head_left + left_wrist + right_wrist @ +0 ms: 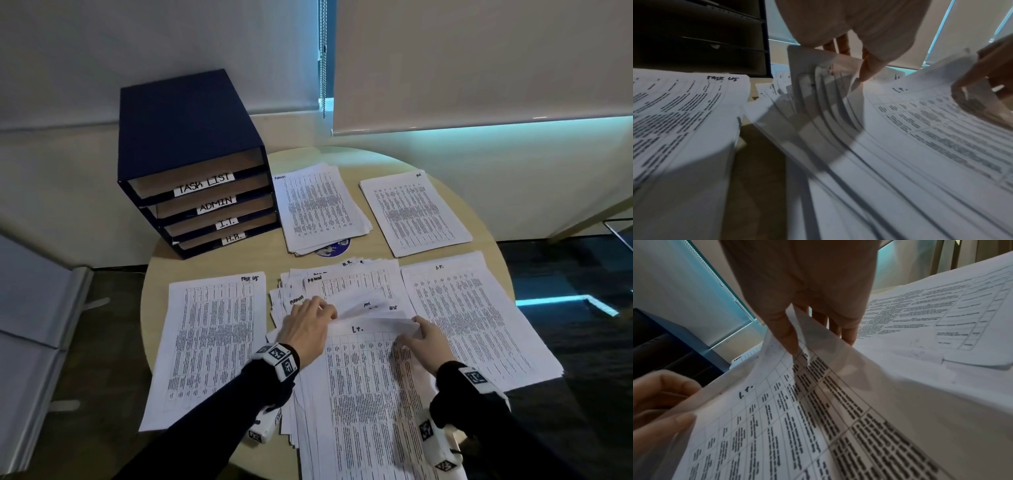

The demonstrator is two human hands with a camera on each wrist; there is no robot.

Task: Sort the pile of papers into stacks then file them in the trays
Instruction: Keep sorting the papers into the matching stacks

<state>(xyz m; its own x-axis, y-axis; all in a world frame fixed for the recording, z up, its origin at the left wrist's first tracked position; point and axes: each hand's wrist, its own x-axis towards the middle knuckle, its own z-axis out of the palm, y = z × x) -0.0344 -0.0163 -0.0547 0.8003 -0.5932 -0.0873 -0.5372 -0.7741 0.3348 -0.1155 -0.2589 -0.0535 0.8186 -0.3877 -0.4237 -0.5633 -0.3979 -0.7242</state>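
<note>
A loose pile of printed sheets (359, 394) lies at the table's front centre, and its top sheet (777, 418) is marked "I.T.". My left hand (327, 313) grips the raised upper-left corners of several fanned sheets (818, 91) between thumb and fingers. My right hand (416, 327) pinches the top sheet's upper-right edge, thumb on top (789, 340), curling it upward. Sorted stacks surround the pile: Task List (209, 346) on the left, I.T. (476, 318) on the right, Admin (318, 205) and another stack (414, 212) behind. The navy tray unit (191, 144) stands at the back left.
The trays' slots read TASK LIST, ADMIN, I.T. and H.R. from top to bottom. A purple disc (334, 248) peeks from under the Admin stack. The round table (493, 246) has dark floor around it. A blind's bead chain (322, 51) hangs behind.
</note>
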